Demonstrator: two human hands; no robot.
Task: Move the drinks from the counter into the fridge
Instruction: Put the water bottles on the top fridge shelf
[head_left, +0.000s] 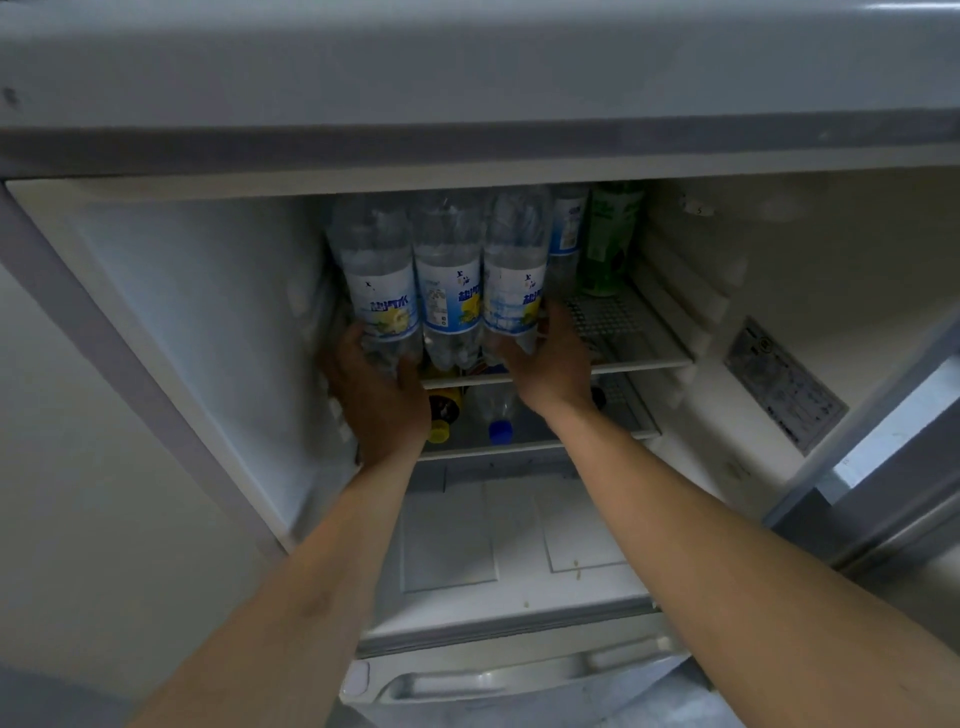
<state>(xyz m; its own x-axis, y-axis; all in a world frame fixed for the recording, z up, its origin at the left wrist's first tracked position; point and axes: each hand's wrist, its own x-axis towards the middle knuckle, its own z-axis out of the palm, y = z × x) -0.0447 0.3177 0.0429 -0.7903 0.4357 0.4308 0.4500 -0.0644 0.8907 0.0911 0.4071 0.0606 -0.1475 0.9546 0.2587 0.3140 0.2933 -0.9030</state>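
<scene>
Between left hand (375, 384) and right hand (545, 364), three bottles (449, 280) stand gripped.

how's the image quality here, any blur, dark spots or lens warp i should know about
Head view: dim, bluish light with no glare; the fridge frame bows from wide-angle distortion. Labels on the three clear bottles are soft and barely legible. The left hand sits in shadow, darker than the right hand. The lower shelf is murky, its bottles hard to make out.
</scene>
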